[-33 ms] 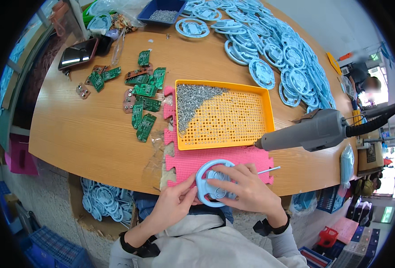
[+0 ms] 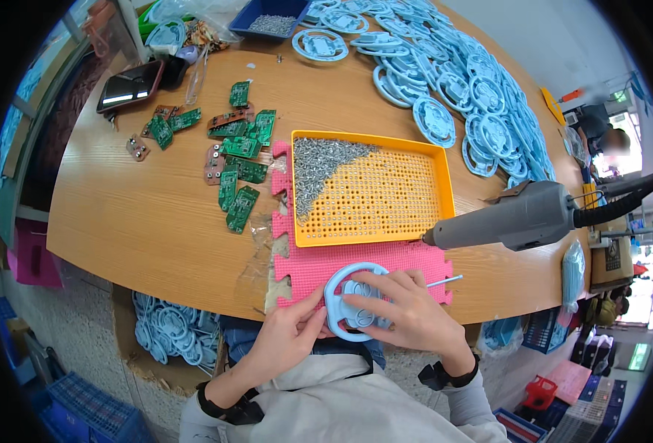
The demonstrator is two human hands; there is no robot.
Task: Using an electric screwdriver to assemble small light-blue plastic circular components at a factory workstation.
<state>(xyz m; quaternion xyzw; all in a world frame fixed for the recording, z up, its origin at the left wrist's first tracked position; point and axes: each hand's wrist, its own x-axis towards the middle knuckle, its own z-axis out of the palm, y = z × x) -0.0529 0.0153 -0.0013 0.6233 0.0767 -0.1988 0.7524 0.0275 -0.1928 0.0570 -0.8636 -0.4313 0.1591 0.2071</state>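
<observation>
A light-blue plastic steering-wheel-shaped piece (image 2: 332, 304) is held over the near edge of the pink foam mat (image 2: 341, 258). My left hand (image 2: 295, 325) pinches its left rim between thumb and fingers. Across its middle and right side lie the bent fingers of my right hand (image 2: 415, 314), gripping it from above. They hide much of its centre and right rim. A thin pale rod (image 2: 444, 281) sticks out to the right beyond my right hand; where its other end goes is hidden. Just beyond the piece stands a yellow perforated tray (image 2: 374, 241), with small screws (image 2: 319, 166) heaped in its far left corner.
A grey electric screwdriver (image 2: 503, 221) reaches in from the right, its tip by the tray's near right corner. Green circuit boards (image 2: 242, 148) lie left of the tray. Blue wheel pieces (image 2: 481, 111) pile up at the far right. A blue bin (image 2: 249, 29) stands at the back.
</observation>
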